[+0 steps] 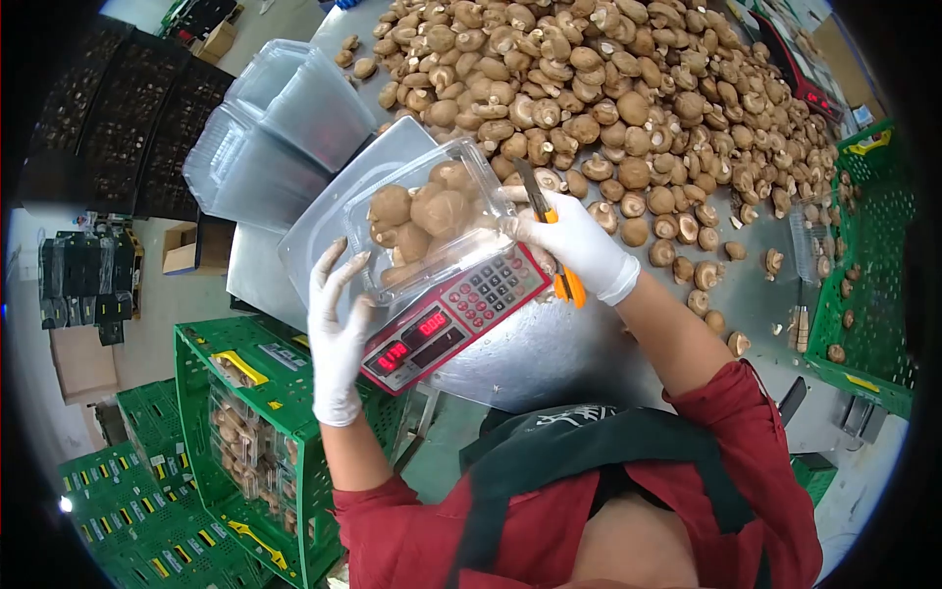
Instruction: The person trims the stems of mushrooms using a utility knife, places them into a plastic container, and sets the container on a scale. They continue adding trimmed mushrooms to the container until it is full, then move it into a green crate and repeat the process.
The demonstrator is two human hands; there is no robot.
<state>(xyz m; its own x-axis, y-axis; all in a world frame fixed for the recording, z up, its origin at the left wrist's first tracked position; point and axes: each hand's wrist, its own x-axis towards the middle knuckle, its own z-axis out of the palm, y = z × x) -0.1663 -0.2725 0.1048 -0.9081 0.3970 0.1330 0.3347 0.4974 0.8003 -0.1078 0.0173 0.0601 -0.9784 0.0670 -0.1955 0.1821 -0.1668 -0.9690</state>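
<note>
A clear plastic box with brown mushrooms (420, 218) rests on the metal plate of a red scale (456, 312), whose red digits are lit. My left hand (337, 319), in a white glove, is at the box's left side with its fingers apart and nothing in them. Also gloved in white, my right hand (574, 243) is closed around a knife with an orange handle (568, 285), its dark blade pointing up. The fingertips of my right hand are at the box's right edge.
Loose mushrooms (628, 108) are heaped across the back and right of the steel table (559, 353). Stacked empty clear boxes (280, 133) stand at the back left. Green crates (878, 265) are at the right, and another green crate (245, 368) holds filled boxes at the lower left.
</note>
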